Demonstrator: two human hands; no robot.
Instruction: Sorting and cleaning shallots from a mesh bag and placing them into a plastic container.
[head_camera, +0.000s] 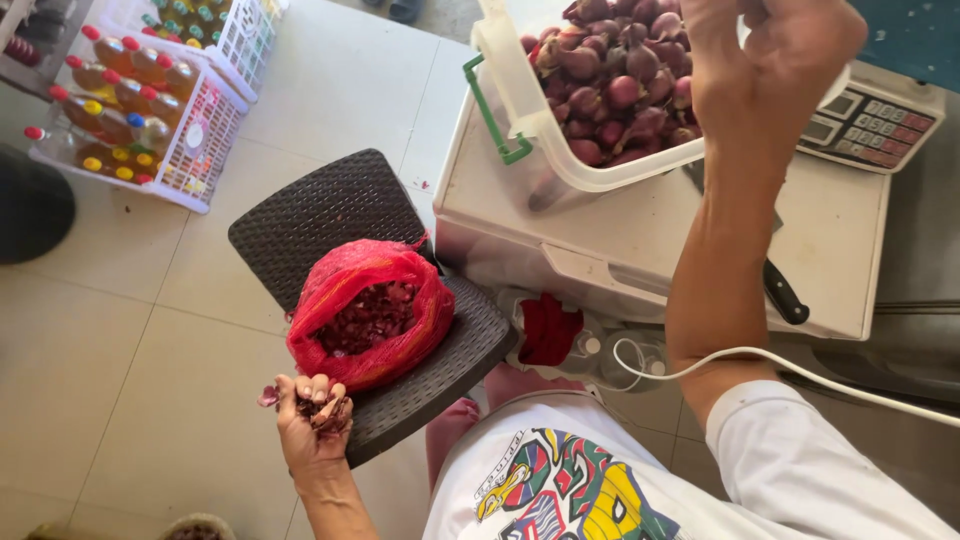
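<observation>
At the upper left of the frame, white plastic baskets (205, 140) on the tiled floor hold bottles of amber liquid with red and yellow caps. Lower down, left of centre, the left hand (312, 425) is cupped palm-up, fingers curled around a clump of dry purple onion skins (318, 405). Just above and to the right of it, a red mesh sack (370, 310) sits on a dark woven chair (320, 210), its mouth open upward and showing more skins inside; its long axis runs roughly left to right. Right of centre, a clear plastic tub (540, 130) with a green handle is full of red shallots (620, 85) and rests on a white tabletop (830, 240). The right hand (775, 50) hovers over the tub at the upper right, fingers loosely bent; whether it holds anything cannot be told. A black-handled knife (785, 293) lies on the tabletop beside the forearm, pointing diagonally, and a weighing scale (875, 125) stands at the right.
</observation>
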